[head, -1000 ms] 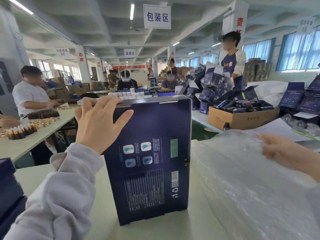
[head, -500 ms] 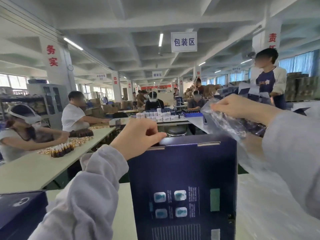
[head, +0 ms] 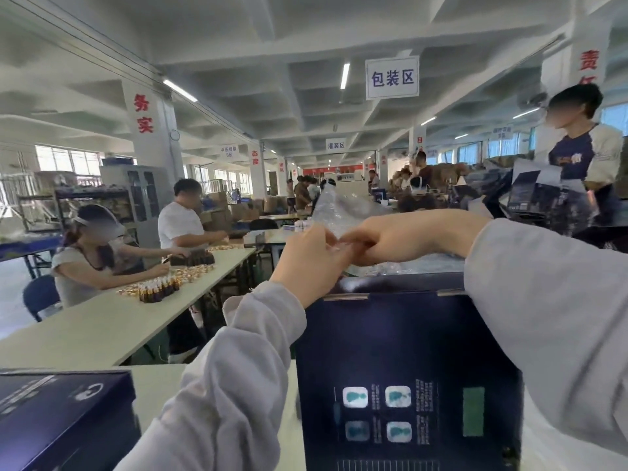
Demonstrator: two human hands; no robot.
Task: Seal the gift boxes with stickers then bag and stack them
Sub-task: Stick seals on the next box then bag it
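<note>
The fingers [head: 355,247] of the right hand [head: 390,240] are curled and closed on the lower edge of a clear plastic bag [head: 339,207], and they are met tip to tip by the left hand [head: 311,258], whose fingers are bent together and pinched on the same edge. Most of the left fingertips are hidden behind the back of that hand, so the exact grip cannot be made out. The bag is held up above the fingers, crumpled and see-through. Just below the fingers the gift box [head: 404,368] is stood upright on the white table [head: 153,385] – dark blue, printed back turned to the camera, its top edge partly covered by both grey sleeves and its bottom cut off by the frame. More of the clear plastic is seen behind the box's top. Down and to the left of the fingers a second dark box [head: 61,413] is laid flat, only partly in view. Farther left, a long table [head: 102,321] is set with small brown bottles [head: 159,288], at which two people are seated. To the right a standing person [head: 586,154] is seen – beside piled dark cartons, too blurred to be told apart.
</note>
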